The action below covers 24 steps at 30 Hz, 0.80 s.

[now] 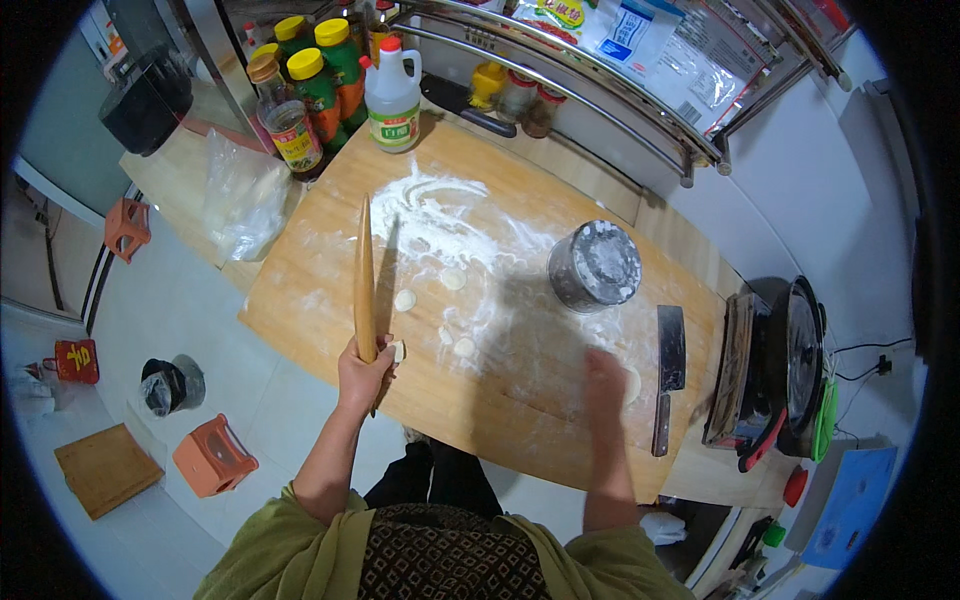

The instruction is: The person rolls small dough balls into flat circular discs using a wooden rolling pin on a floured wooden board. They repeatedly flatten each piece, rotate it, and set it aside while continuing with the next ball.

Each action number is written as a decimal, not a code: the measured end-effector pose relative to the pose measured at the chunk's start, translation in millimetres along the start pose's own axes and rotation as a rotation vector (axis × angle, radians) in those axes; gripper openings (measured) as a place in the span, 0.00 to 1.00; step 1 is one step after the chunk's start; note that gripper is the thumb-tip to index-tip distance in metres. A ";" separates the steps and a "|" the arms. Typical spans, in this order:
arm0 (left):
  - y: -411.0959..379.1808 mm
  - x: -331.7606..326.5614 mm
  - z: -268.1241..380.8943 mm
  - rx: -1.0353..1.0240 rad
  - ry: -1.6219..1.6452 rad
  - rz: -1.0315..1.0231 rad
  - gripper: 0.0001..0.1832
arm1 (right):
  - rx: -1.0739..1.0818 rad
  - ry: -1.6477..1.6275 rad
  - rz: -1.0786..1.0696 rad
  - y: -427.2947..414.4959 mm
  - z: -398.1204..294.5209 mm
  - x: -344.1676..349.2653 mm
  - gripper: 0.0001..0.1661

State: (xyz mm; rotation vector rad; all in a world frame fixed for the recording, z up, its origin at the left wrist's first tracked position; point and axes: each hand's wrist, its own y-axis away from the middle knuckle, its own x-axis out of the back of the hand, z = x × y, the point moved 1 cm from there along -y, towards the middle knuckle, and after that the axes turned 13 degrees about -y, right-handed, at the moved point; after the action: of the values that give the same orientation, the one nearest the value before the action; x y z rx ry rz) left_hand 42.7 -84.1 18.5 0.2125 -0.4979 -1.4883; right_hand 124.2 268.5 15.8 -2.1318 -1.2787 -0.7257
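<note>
My left hand (365, 375) grips a tapered wooden rolling pin (364, 277), held upright near the board's front left. A small piece of dough (398, 350) is pinched at that hand's thumb. Motion blurs my right hand (606, 382), over the right part of the floured wooden board (540, 397); its fingers cannot be made out. Just beside it lies a pale dough round (632, 384), partly hidden by the hand. Small flattened dough pieces (453, 279) are scattered mid-board, among them one (405, 301) near the pin. White flour (427, 214) is spread towards the back.
A flour-dusted metal canister (595, 266) and a cleaver (670, 367) rest on the board's right side. A white vinegar jug (393, 97) and sauce bottles (291, 135) line the back left. A metal rack (570, 86) overhangs the back edge. At far right stands a lidded pan (802, 360).
</note>
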 end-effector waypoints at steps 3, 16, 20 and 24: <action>-0.4 5.6 -5.9 -0.006 -0.029 -0.014 0.08 | 0.472 0.000 -0.263 -10.4 -81.7 -80.8 0.14; 3.0 8.3 -12.8 0.018 0.051 -0.011 0.07 | 0.709 -0.122 -0.414 -26.7 -108.9 -147.8 0.06; 0.7 7.0 -17.8 -0.017 0.074 -0.012 0.08 | 0.483 -0.224 -0.358 -27.9 -110.2 -137.6 0.05; 0.9 7.2 -17.0 -0.096 -0.100 0.033 0.11 | -0.071 -0.591 -0.310 -23.0 -92.1 -116.6 0.04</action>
State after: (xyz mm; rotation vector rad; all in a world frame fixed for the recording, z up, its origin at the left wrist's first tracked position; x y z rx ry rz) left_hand 51.1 -93.9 5.2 0.0536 -0.5063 -1.4916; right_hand 41.0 143.8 4.8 -2.3235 -1.9433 -0.2525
